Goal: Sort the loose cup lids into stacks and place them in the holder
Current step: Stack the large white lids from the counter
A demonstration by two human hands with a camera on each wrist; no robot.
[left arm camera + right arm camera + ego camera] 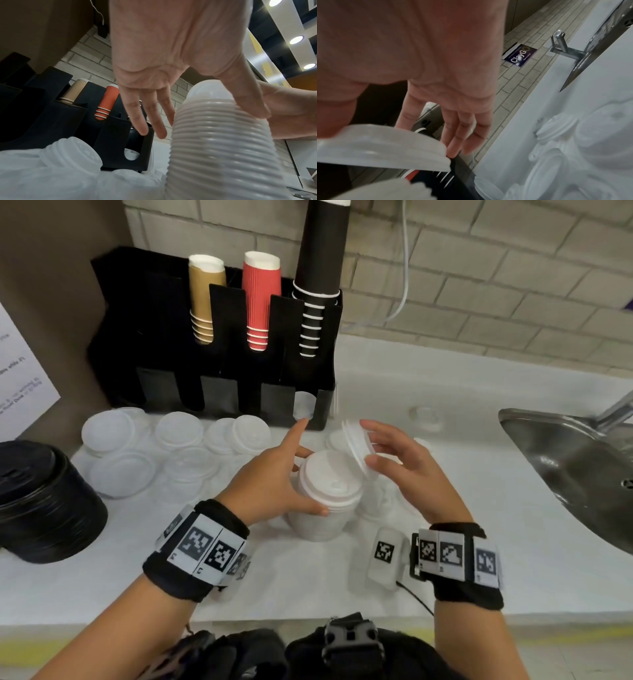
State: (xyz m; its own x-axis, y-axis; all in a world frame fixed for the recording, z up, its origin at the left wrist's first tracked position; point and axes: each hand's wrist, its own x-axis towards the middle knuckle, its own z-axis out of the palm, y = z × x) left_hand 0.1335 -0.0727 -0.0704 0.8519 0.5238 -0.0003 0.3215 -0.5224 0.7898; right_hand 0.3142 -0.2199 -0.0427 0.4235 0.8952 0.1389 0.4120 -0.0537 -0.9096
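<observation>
My left hand (305, 484) holds a tall stack of white lids (330, 491) upright just above the counter, thumb pressed on its near side and other fingers stretched past it. In the left wrist view the ribbed stack (219, 135) fills the right half. My right hand (368, 444) pinches a few white lids (354, 445), tilted on edge, just above and right of the stack's top. The right wrist view shows those lids (385, 151) under my fingers (458, 142). The black holder (219, 354) stands behind, with white lids (303, 405) in its rightmost front slot.
Several loose clear and white lids (109, 429) lie along the holder's front and left. A stack of black lids (44, 501) sits at the left edge. Brown, red and black cup stacks fill the holder's back slots. A steel sink (565, 460) lies to the right.
</observation>
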